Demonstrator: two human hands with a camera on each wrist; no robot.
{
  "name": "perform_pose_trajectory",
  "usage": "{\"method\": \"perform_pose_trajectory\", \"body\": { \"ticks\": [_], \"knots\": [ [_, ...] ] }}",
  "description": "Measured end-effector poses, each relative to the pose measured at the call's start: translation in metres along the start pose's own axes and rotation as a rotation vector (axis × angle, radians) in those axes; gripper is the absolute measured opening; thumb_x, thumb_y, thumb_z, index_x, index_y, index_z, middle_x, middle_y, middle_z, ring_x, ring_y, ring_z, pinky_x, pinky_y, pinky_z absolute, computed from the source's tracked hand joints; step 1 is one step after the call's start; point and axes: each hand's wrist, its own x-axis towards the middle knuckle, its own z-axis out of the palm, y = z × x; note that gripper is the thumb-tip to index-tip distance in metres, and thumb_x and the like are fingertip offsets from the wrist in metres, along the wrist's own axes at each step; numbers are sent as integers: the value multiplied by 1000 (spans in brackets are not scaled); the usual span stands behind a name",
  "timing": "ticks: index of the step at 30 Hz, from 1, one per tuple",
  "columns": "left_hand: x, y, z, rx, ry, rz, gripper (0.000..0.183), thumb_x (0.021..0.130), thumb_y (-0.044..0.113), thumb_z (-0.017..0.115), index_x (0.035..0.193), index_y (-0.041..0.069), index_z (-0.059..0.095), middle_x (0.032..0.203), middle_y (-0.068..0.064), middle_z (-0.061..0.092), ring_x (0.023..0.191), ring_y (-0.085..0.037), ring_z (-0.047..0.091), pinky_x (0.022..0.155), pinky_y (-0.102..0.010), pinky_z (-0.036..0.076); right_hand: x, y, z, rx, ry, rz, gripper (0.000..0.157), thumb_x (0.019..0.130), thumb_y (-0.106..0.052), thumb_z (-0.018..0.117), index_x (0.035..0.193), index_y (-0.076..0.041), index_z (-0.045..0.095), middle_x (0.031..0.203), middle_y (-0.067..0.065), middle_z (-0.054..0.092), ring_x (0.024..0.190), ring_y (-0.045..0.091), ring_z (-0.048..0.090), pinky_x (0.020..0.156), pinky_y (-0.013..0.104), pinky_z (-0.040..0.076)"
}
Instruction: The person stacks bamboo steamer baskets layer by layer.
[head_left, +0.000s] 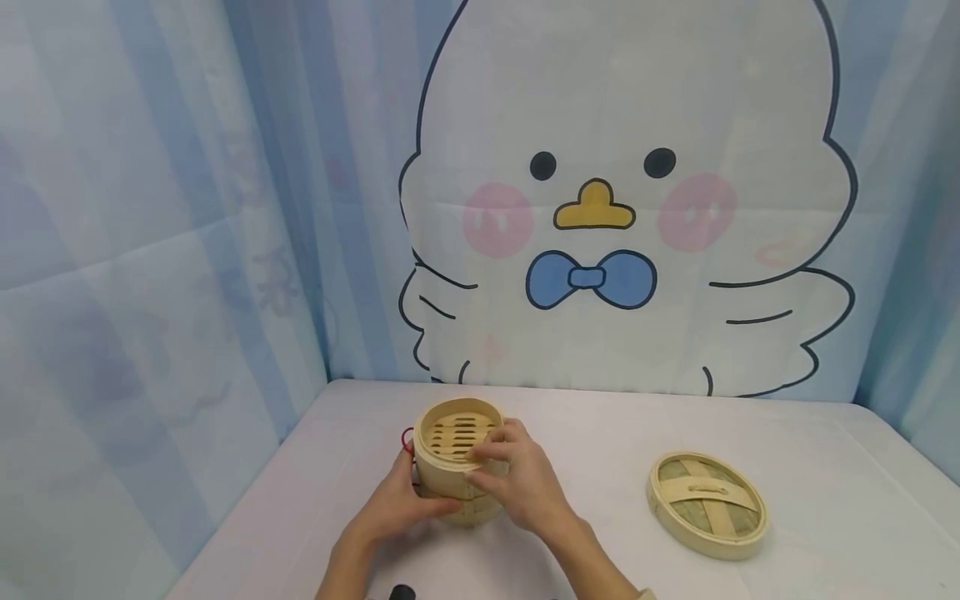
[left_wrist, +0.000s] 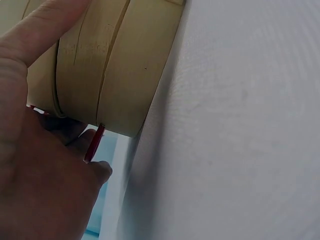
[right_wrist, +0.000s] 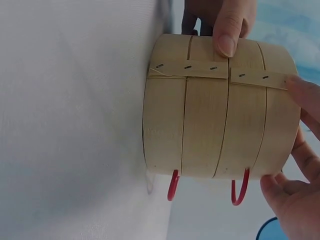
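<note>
"Which step?"
"Apparently aligning stacked steamers (head_left: 446, 479) between left hand (head_left: 396, 505), gripping their side, and right hand (head_left: 523, 483), pinching the upper one."
"Next?"
"Likely calls for steadiness below, gentleness above."

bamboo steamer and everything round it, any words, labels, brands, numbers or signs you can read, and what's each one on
None can be read: no lettering, number or sign shows on the stacked bamboo steamer, its bamboo lid or the cartoon bird backdrop.
The small dark marks on the steamer's side look like staples, not print.
Faint marks on the left curtain: too blurred to tell.
</note>
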Motion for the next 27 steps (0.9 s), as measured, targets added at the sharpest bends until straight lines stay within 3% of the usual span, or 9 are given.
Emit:
{"method": "perform_pose_trajectory", "body": {
  "ticks": [17, 22, 27],
  "knots": [
    [-1, -1, 1, 26, 9, -18, 116, 68, 25, 97, 157, 5, 26, 154, -19, 39, 144, -41, 31, 113, -67, 21, -4, -2, 1, -36, 23, -33, 19, 79, -12, 87, 97, -12, 79, 100, -7, 56, 111, 23, 57, 93, 43, 52],
    [-2, 0, 0, 48, 20, -45, 116, 67, 28, 97, 155, 4, 26, 148, -19, 44, 140, -43, 35, 112, -67, 25, -5, -2, -2, 8, 47, -51, 29, 82, -12, 85, 109, -8, 78, 110, 2, 61, 129, 39, 51, 103, 53, 47],
    [-3, 2, -6, 53, 27, -90, 123, 67, 32, 96, 157, 0, 19, 153, -26, 37, 139, -47, 36, 110, -66, 30, -7, -1, -7, 11, 68, -66, 39, 84, -14, 83, 121, -6, 73, 129, 12, 59, 125, 37, 55, 90, 48, 56]
  ]
}}
